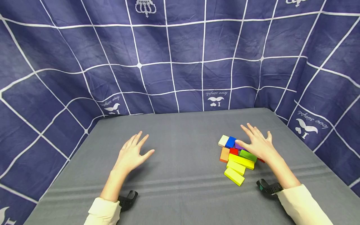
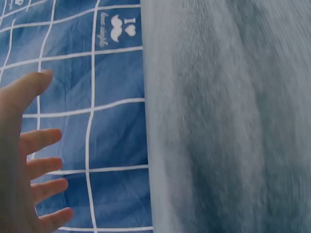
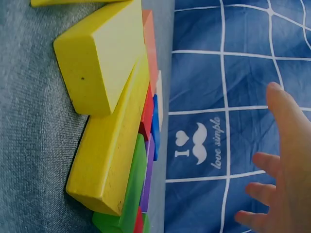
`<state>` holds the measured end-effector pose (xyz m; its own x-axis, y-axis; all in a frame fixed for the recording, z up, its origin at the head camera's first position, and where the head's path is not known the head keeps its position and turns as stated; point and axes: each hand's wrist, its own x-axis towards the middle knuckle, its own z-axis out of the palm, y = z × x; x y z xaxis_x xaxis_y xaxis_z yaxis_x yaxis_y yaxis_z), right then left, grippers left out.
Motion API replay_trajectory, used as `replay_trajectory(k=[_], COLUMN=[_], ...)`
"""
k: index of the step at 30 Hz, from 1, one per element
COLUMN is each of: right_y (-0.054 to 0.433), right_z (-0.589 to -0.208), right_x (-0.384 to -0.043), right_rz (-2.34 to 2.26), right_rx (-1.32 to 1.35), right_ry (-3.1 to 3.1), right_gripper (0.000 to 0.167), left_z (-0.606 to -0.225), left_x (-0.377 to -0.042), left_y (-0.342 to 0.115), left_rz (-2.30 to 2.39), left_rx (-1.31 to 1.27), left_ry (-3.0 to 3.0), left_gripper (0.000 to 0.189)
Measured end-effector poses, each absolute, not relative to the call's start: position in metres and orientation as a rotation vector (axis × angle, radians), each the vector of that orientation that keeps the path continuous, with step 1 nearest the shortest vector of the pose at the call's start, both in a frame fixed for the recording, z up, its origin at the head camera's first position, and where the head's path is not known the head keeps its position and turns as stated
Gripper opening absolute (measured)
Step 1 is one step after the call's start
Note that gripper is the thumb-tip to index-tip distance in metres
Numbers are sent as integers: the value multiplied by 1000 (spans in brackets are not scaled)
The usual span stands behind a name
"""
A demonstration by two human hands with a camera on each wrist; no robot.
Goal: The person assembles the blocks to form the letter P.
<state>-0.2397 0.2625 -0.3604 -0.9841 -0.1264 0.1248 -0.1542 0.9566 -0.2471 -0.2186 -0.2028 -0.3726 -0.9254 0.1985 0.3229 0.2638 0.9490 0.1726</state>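
Ref: long yellow block point(image 1: 242, 162). Left hand point(image 1: 130, 155) well left of it, fingers spread, holding nothing. Cream block point(image 1: 223, 141), orange block point(image 1: 224, 154), blue block point(image 1: 230, 142) left/beyond; red block point(image 1: 234, 151) just beyond. Two shorter yellows point(image 1: 234, 177) on near side. Green block point(image 1: 248, 156) beyond right end. Right hand point(image 1: 260, 145) raised beyond that, spread, holding nothing.

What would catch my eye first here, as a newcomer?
Probably the bright blocks, huddled on the right of the grey cloth. The right hand hovers by them, while the left hand hovers over the cloth's left half. Behind, a blue curtain with white grid lines spans the background.
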Motion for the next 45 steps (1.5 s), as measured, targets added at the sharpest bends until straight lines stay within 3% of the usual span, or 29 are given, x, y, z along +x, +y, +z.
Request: replay_trajectory(k=[14,23,31,45], right_y=[252,241,235,243], right_z=[-356,-364,-375,-397], right_x=[-214,-196,-184,-176], right_rz=[511,792,981,847], right_rx=[248,123,113,189], right_ry=[-2839,-2672,-2586,-2746], right_gripper=[67,50,39,31], left_z=[-371,-371,-370,-380], left_x=[-214,-213,-206,-188], left_y=[-161,-125,-85,-15], left_rz=[-437,-566,-568,-379], left_rx=[-521,-680,-878,-1192], left_ry=[-2636,-2555,-2596,-2686], left_gripper=[46,31,30,34])
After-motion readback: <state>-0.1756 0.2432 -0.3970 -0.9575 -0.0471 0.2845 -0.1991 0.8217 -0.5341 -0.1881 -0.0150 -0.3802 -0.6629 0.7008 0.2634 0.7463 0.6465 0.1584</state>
